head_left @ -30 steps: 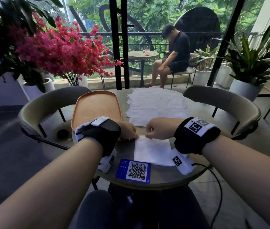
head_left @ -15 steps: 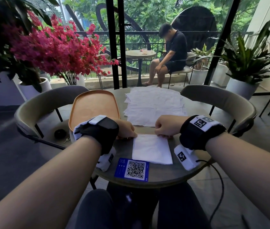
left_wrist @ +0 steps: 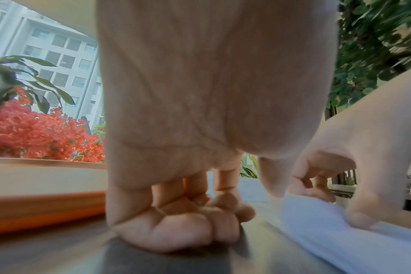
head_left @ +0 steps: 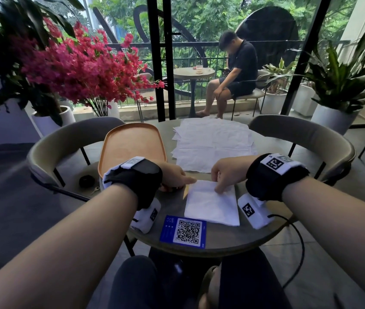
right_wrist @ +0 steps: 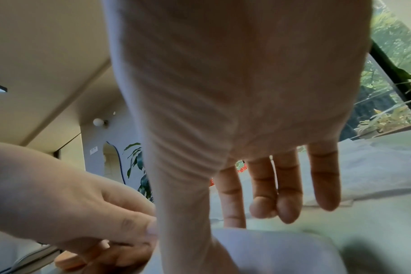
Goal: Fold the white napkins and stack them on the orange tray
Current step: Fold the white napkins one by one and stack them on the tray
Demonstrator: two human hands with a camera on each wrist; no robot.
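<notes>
I see the round table [head_left: 233,239] first, with the orange tray [head_left: 130,143] on its far left part and nothing lying in the tray. To the tray's right, the pile of unfolded white napkins [head_left: 212,143] spreads flat across the far side. Nearer me, one folded napkin [head_left: 212,206] lies on the tabletop, just behind the blue QR card [head_left: 183,231].

My right hand [head_left: 228,175] sits over the folded napkin's far edge, fingers spread apart and mostly straight; in the right wrist view the thumb [right_wrist: 188,213] presses down on the white sheet while the other fingers reach past its edge. It grips nothing.

My left hand [head_left: 173,177] rests on the table at the folded napkin's left far corner, beside the tray's near rim. In the left wrist view its fingers [left_wrist: 195,226] are curled tight under the palm against the tabletop. The thumb points toward the napkin; whether it pinches the edge, I cannot tell.
</notes>
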